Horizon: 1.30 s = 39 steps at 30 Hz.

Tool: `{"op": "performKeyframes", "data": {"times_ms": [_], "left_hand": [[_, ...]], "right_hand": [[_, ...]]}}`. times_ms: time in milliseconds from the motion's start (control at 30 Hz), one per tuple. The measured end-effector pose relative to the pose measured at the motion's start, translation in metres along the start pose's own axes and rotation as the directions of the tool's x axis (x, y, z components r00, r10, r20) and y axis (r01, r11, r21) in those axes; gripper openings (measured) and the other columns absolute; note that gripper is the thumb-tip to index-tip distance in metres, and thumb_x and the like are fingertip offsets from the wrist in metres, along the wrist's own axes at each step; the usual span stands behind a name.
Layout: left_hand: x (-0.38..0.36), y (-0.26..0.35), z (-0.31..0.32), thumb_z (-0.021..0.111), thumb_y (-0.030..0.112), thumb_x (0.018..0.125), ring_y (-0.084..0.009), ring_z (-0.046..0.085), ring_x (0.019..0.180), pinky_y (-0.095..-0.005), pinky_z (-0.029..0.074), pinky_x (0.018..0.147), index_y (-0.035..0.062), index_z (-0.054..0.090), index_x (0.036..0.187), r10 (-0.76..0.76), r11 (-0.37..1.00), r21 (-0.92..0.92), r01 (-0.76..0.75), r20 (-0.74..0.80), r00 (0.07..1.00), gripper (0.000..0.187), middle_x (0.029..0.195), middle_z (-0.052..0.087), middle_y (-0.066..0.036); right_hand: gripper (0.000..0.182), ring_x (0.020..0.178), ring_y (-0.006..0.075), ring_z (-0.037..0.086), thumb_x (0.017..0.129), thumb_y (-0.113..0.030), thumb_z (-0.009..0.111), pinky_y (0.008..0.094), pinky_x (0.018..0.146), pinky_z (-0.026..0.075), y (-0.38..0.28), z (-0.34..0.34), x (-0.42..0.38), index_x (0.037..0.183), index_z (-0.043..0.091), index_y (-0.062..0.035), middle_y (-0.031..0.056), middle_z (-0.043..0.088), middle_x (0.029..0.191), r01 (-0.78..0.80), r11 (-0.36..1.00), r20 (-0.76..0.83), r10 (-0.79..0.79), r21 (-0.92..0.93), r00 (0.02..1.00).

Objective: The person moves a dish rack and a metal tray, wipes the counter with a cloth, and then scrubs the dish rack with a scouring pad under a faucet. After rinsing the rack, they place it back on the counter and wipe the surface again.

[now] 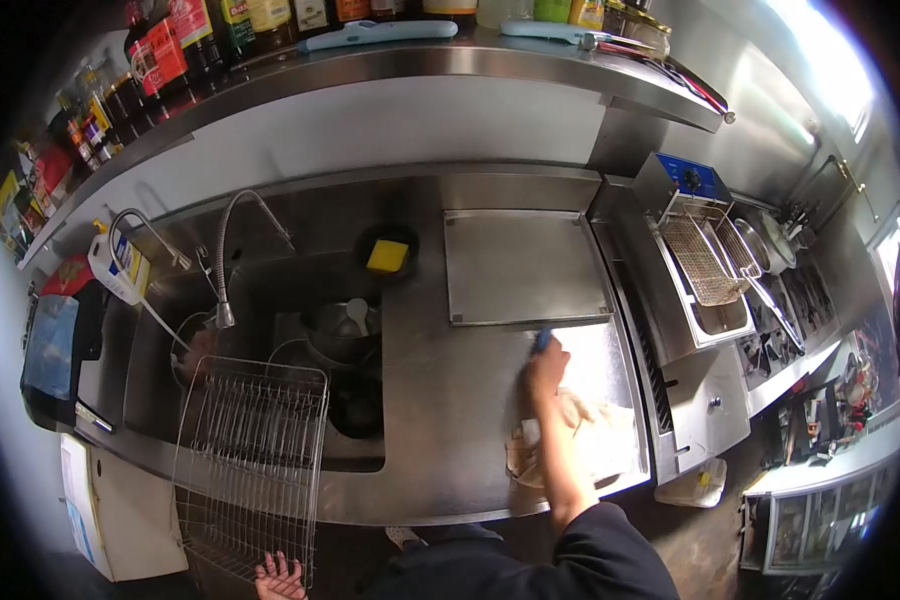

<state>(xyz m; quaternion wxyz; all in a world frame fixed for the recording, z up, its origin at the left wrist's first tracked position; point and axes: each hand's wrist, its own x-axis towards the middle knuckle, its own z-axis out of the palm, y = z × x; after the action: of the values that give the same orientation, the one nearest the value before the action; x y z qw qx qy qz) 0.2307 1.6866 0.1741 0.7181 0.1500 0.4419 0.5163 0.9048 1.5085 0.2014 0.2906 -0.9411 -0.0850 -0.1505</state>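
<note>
Reaching over the steel tabletop (455,400), the right hand (548,372) pinches a small blue item (543,341) near the flat metal panel (525,265). The left hand (280,577) touches the near end of the wire rack (253,440), its grip unclear. Shifting that rack, jutting past the sink (150,375), would likely call for steady support.

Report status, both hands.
Left hand on silver wire rack, partly over steel sink. Right hand gripping small blue object. Beige cloth close by.

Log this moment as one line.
left hand: on wire rack | right hand: holding small blue item over steel counter | rack: overlapping sink | yellow sponge: beside sink
</note>
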Motion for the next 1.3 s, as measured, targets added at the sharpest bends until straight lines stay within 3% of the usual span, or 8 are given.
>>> {"op": "performKeyframes", "data": {"times_ms": [267,467,567,633,700,833,1000,1300], "left_hand": [[-0.033,-0.005,0.059,0.046,0.027,0.078,-0.0296,0.05,0.109,-0.0562,0.047,0.076,0.0189,0.048,0.094,0.026,0.996,-0.085,-0.031,-0.06,0.998,0.018,0.12,0.051,-0.003],[-0.041,-0.001,0.066,0.042,0.028,0.086,-0.0315,0.054,0.103,-0.0592,0.046,0.074,0.0193,0.049,0.095,0.034,0.993,-0.107,-0.044,-0.09,0.995,0.014,0.111,0.056,-0.003],[-0.009,-0.007,0.009,0.043,0.028,0.086,-0.031,0.052,0.105,-0.0582,0.046,0.074,0.0193,0.049,0.094,-0.037,0.978,-0.206,0.029,-0.035,0.999,0.013,0.113,0.055,-0.002],[0.009,-0.012,-0.015,0.043,0.028,0.085,-0.0306,0.051,0.107,-0.0575,0.046,0.075,0.0194,0.049,0.094,-0.13,0.952,-0.274,0.134,0.034,0.991,0.013,0.114,0.054,-0.002],[0.01,-0.011,-0.018,0.044,0.03,0.085,-0.0295,0.05,0.108,-0.0554,0.046,0.076,0.02,0.05,0.093,-0.071,0.983,-0.17,0.069,-0.006,0.997,0.014,0.114,0.054,-0.001],[-0.048,-0.003,0.085,0.042,0.027,0.084,-0.0183,0.055,0.091,-0.05,0.04,0.085,0.0199,0.055,0.101,0.046,0.999,-0.013,-0.049,-0.162,0.986,0.023,0.11,0.055,0.002],[-0.03,0.0,0.05,0.042,0.035,0.083,-0.0252,0.048,0.11,-0.0501,0.045,0.079,0.0208,0.045,0.098,0.022,0.999,0.026,-0.02,-0.078,0.997,0.021,0.119,0.048,0.002],[0.008,0.013,0.006,0.047,0.036,0.081,-0.0175,0.051,0.107,-0.0511,0.039,0.089,0.0223,0.056,0.101,-0.23,0.973,-0.051,0.226,-0.074,0.97,0.026,0.119,0.053,0.005]], "right_hand": [[0.04,0.1,0.0367,0.05,0.075,-0.002,0.054,0.0427,0.087,0.042,-0.204,0.076,-0.117,0.115,0.052,-0.0058,0.0154,0.055,0.106,0.489,0.814,0.245,-0.566,0.313,0.787],[0.032,0.095,0.0252,0.058,0.078,-0.012,0.063,0.0348,0.083,0.044,-0.22,0.048,-0.079,0.108,0.056,-0.0015,0.0152,0.062,0.101,-0.427,0.446,0.541,-0.167,0.787,0.824],[0.035,0.094,0.0245,0.058,0.076,-0.014,0.063,0.0358,0.08,0.045,-0.109,0.008,-0.015,0.108,0.057,-0.0025,0.0158,0.059,0.107,-0.011,0.722,0.171,-0.149,0.692,0.974],[0.037,0.093,0.0256,0.058,0.075,-0.014,0.062,0.0347,0.082,0.044,-0.04,-0.056,0.026,0.108,0.055,0.0018,0.016,0.06,0.105,-0.163,0.769,0.165,0.076,0.619,0.983],[0.029,0.087,0.0353,0.056,0.076,-0.012,0.057,0.0423,0.077,0.045,0.047,-0.069,0.051,0.103,0.055,-0.0027,0.0188,0.057,0.097,0.008,0.992,-0.399,0.041,0.122,0.916],[0.026,0.09,0.0363,0.055,0.077,-0.009,0.049,0.0446,0.078,0.043,0.046,-0.037,0.029,0.102,0.054,-0.0042,0.0187,0.055,0.096,-0.291,0.953,-0.092,0.298,0.078,0.95],[0.034,0.101,0.036,0.051,0.072,-0.006,0.056,0.0415,0.086,0.042,-0.112,0.071,-0.081,0.106,0.057,-0.0052,0.0181,0.055,0.106,0.304,0.884,0.122,-0.366,0.354,0.923],[0.048,0.109,0.0389,0.047,0.08,-0.027,0.061,0.0417,0.088,0.042,-0.215,0.002,-0.06,0.121,0.046,-0.0065,0.0196,0.043,0.126,0.276,0.826,0.129,-0.382,0.491,0.915]]}}
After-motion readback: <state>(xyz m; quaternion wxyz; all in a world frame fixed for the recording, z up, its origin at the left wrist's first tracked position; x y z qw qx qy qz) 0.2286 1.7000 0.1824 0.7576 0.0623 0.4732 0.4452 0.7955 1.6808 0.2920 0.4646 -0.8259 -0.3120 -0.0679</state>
